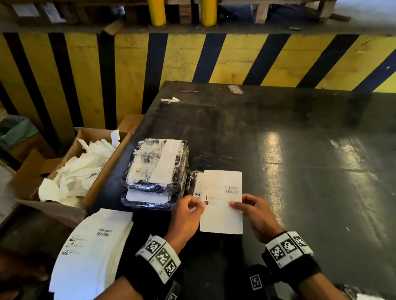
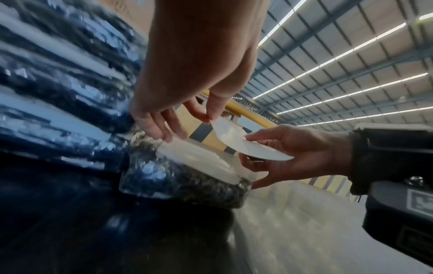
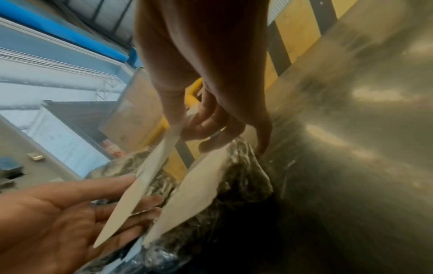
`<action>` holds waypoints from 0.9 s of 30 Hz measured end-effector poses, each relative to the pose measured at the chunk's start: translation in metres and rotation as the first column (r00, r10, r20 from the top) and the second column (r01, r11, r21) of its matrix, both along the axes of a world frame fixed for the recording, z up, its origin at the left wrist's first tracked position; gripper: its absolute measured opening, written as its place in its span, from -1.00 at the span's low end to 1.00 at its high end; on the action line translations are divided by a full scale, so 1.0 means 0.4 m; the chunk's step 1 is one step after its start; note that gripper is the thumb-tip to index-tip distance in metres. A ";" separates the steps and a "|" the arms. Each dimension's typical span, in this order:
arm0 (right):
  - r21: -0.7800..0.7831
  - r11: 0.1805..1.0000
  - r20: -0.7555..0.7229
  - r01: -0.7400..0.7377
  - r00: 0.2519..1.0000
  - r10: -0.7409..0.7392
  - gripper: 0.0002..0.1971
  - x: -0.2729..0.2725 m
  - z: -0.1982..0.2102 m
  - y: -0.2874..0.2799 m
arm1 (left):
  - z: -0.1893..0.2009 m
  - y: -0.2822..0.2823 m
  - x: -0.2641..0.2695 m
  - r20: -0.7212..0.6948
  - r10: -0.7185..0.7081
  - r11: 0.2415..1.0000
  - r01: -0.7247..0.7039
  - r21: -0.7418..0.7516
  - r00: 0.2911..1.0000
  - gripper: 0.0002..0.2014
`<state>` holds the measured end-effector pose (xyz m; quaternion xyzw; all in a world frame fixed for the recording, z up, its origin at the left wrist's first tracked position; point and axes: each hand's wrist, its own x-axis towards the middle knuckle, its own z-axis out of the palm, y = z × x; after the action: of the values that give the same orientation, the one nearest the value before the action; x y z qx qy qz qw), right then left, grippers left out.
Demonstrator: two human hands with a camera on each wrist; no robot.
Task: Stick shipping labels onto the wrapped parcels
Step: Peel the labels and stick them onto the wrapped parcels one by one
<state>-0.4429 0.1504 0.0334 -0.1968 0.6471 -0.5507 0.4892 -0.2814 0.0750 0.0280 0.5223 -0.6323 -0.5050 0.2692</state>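
Observation:
A white shipping label with barcodes hangs just above a small plastic-wrapped parcel on the black table. My left hand pinches the label's left edge and my right hand pinches its right edge. In the left wrist view the label curves between both hands over the parcel, which bears a white sheet on top. The right wrist view shows the label edge-on above the parcel. A stack of wrapped, labelled parcels stands just to the left.
A pile of label sheets lies at the table's near left. Beside the table stands an open cardboard box full of peeled backing paper. A yellow and black striped barrier runs behind. Small scraps lie at the far edge.

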 end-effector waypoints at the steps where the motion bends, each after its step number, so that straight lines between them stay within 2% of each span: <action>1: 0.023 1.000 0.002 0.002 1.000 -0.002 -0.93 -0.005 -0.020 -0.008 | -0.016 -0.003 -0.009 0.063 -0.013 1.000 0.015 -0.025 0.998 -0.87; 4: 0.059 0.998 0.000 0.008 1.000 -0.008 -0.94 -0.009 -0.060 -0.015 | -0.055 0.001 -0.022 0.236 -0.046 0.986 0.082 -0.144 0.971 -0.83; 9: 0.050 0.998 -0.010 0.024 1.000 -0.024 -0.93 0.000 -0.077 0.012 | -0.059 0.020 -0.011 0.325 -0.054 0.959 0.139 -0.245 0.944 -0.89; 18: 0.097 0.995 -0.001 -0.001 1.000 0.001 -0.93 0.065 -0.065 0.132 | -0.039 0.141 0.084 0.309 -0.127 0.974 0.178 -0.142 0.942 -0.88; 27: 0.118 0.987 0.029 -0.108 0.994 0.105 -0.86 0.159 -0.066 0.272 | -0.048 0.258 0.216 0.212 -0.196 0.978 0.206 -0.025 0.958 -0.88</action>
<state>-0.3794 0.2593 0.0070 -0.1949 0.6618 -0.4863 0.5362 -0.1950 0.1783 0.0089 0.4989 -0.7183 -0.4573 0.1611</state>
